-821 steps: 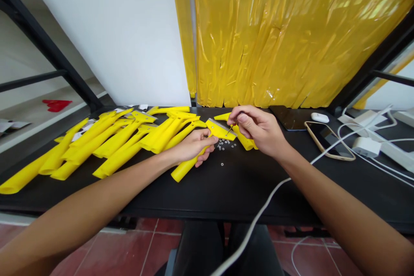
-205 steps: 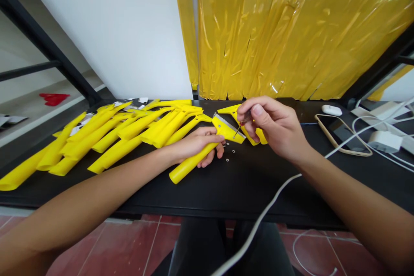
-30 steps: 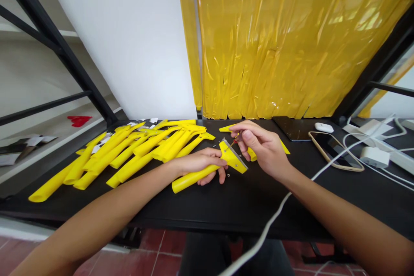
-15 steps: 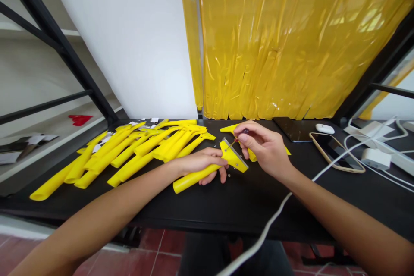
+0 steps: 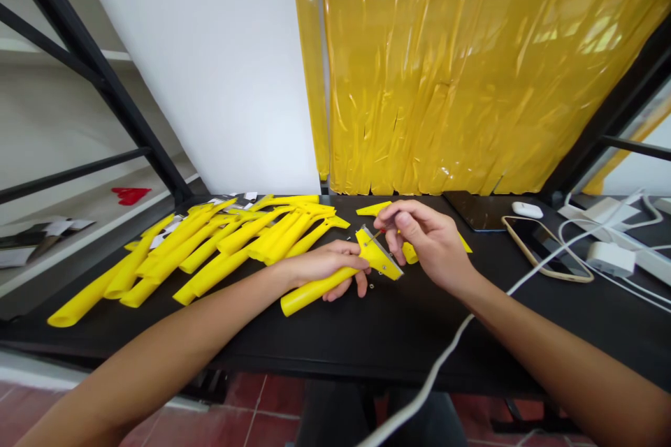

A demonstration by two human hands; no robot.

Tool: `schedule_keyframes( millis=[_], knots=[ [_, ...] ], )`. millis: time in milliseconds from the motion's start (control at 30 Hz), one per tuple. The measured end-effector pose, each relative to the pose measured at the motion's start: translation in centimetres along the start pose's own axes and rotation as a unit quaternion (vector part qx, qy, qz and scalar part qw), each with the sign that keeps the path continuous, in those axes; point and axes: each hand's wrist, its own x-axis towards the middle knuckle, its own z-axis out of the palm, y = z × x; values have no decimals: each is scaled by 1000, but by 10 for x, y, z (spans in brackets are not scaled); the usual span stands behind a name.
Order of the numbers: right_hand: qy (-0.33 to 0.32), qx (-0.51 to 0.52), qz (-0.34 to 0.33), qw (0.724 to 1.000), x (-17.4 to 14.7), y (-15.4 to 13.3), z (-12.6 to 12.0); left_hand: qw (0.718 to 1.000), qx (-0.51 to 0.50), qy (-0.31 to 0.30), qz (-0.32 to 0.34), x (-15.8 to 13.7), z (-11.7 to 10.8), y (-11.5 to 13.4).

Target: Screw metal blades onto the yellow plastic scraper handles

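Yellow scraper (image 5: 374, 256) at middle of worktop (image 5: 246, 339); whether raised or resting, cannot tell. Left hand (image 5: 335, 268): fingers closed round handle near head. Handle's long axis runs near left to far right; head flares toward right hand (image 5: 428, 237). Right hand: bent fingers pinch thin screwdriver (image 5: 376, 235); shaft slopes down leftward to head's far corner. Tip contact not confirmable.

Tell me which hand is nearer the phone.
Right. The right hand, holding a thin screwdriver, is to the phone's left, apart from it; the left hand, gripping a yellow scraper, is farther left, beyond the right hand.
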Motion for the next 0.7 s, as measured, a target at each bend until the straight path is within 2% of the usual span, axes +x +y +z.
schedule_keyframes(
  millis=[167, 367, 567, 700],
  knots=[
    [12, 35, -3, 999, 1, 0, 1, 1000, -4, -6, 4, 0, -1, -1],
    [-9, -40, -7, 999, 0, -2, -1, 1000, 1, -7, -1, 0, 0, 0],
    [14, -11, -2, 1000, 2, 2, -2, 1000, 5, 4, 3, 2, -1, -2],
    [21, -37, -13, 999, 1, 4, -4, 1000, 0, 0, 5, 2, -1, -2]
  ],
)
